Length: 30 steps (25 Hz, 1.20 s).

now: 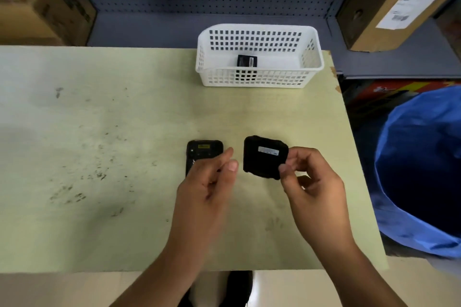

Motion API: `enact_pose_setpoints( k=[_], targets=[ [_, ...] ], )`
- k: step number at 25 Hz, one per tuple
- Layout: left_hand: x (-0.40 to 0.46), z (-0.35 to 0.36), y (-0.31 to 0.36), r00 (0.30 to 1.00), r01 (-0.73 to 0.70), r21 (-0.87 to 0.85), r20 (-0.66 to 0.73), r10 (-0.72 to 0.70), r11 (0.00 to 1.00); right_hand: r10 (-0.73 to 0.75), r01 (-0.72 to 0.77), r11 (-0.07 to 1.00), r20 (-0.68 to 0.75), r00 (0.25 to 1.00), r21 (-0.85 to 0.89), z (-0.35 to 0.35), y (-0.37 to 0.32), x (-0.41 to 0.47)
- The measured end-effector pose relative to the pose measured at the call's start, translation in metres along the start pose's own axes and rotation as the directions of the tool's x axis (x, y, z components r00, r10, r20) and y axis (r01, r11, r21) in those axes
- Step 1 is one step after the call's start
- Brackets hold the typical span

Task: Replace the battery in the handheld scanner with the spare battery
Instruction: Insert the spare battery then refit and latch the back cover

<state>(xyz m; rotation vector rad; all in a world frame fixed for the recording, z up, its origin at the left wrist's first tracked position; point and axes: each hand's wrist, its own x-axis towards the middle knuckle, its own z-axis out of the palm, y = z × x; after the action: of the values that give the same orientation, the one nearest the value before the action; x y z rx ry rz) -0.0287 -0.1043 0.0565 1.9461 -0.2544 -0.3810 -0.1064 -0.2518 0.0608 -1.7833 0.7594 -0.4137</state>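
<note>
We look down on a pale green table (99, 157). Our right hand (311, 182) pinches a black battery (264, 157) w/ white label. Left hand (207, 182) hovers, fingers loose, over the black scanner (203, 151) lying flat. Far side: white basket (259, 77) w/ another black battery (247, 60) inside.

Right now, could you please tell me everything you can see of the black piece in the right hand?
The black piece is a flat, rounded-corner rectangle, matte and plastic-looking, with a small pale label on its upper face. The right hand pinches its right edge between the fingers, holding it tilted above the table, beside the scanner and apart from it. Battery or cover, I cannot tell.
</note>
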Motion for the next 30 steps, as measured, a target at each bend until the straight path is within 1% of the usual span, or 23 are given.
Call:
enact_pose_setpoints(
  k=[1,2,5,7,10,14,18,20,22,25,27,30],
  targets=[
    [0.004,-0.007,0.002,0.998,0.059,-0.064,-0.004,-0.059,0.996,-0.034,0.034,0.999,0.008,0.999,0.013,0.009,-0.003,-0.001],
    [0.006,-0.013,0.001,0.996,0.084,-0.093,-0.011,-0.086,0.992,-0.068,0.067,0.998,0.019,0.998,0.020,0.018,-0.006,-0.003],
    [0.008,-0.030,-0.006,0.993,0.113,-0.148,-0.018,-0.117,0.983,-0.122,0.122,0.992,0.043,0.992,0.014,0.039,-0.005,-0.007],
    [0.007,-0.042,-0.015,0.991,0.129,-0.188,-0.001,-0.132,0.974,-0.113,0.111,0.993,0.084,0.990,0.031,0.049,-0.002,-0.010],
    [0.005,-0.055,-0.033,0.988,0.154,-0.198,0.039,-0.149,0.968,-0.058,0.044,0.995,0.163,0.985,0.088,0.060,0.001,-0.012],
    [0.008,-0.066,-0.055,0.996,0.090,-0.124,0.027,-0.088,0.988,0.047,-0.076,0.987,0.201,0.979,0.141,0.073,0.004,-0.015],
    [0.009,-0.069,-0.063,0.997,0.007,-0.026,0.077,-0.005,1.000,0.142,-0.171,0.975,0.192,0.971,0.144,0.083,0.010,-0.015],
    [0.012,-0.071,-0.067,0.995,-0.056,0.038,0.090,0.052,0.998,0.151,-0.178,0.975,0.186,0.971,0.136,0.087,0.012,-0.014],
    [0.017,-0.074,-0.073,0.988,-0.126,0.144,0.110,0.110,0.982,0.157,-0.182,0.974,0.174,0.972,0.137,0.089,0.013,-0.012],
    [0.024,-0.077,-0.079,0.973,-0.192,0.262,0.177,0.149,0.946,0.146,-0.162,0.983,0.172,0.974,0.084,0.090,0.012,-0.010],
    [0.026,-0.076,-0.083,0.964,-0.213,0.278,0.215,0.155,0.937,0.122,-0.125,0.992,0.180,0.976,0.009,0.090,0.012,-0.009],
    [0.026,-0.076,-0.085,0.969,-0.181,0.228,0.209,0.133,0.957,0.101,-0.088,0.994,0.214,0.972,-0.072,0.090,0.014,-0.006]
  ],
)
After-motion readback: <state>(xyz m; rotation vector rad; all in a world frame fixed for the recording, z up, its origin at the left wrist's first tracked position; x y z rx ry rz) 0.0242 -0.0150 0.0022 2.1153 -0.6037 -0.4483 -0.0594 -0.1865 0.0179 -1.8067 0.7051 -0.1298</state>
